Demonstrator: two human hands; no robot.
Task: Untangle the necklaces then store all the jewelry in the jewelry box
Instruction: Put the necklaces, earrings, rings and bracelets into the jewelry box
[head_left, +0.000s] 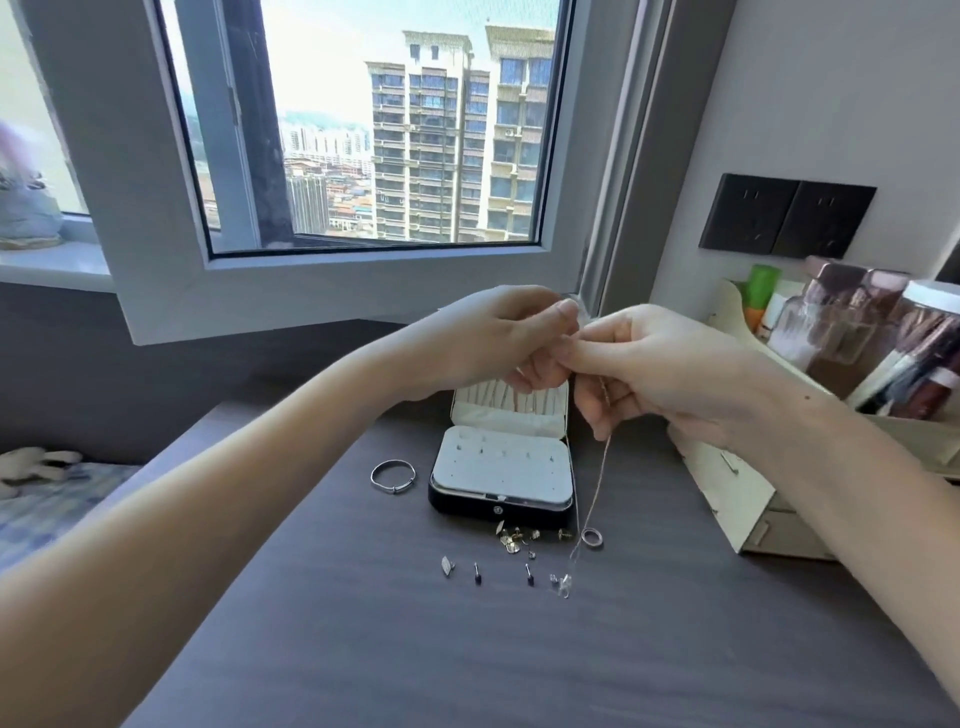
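Two bare hands pinch fine necklaces above an open jewelry box on a dark tabletop.

Nearest, small studs and gold earrings lie scattered on the tabletop just in front of the jewelry box, with a small ring beside them and a silver bangle left of the box. Above the raised lid, the left hand and right hand meet fingertip to fingertip, each grip narrowed to a pinch on the necklaces. These hang past the box's right edge to the tabletop, seemingly two strands. A wooden organizer stands at the right.
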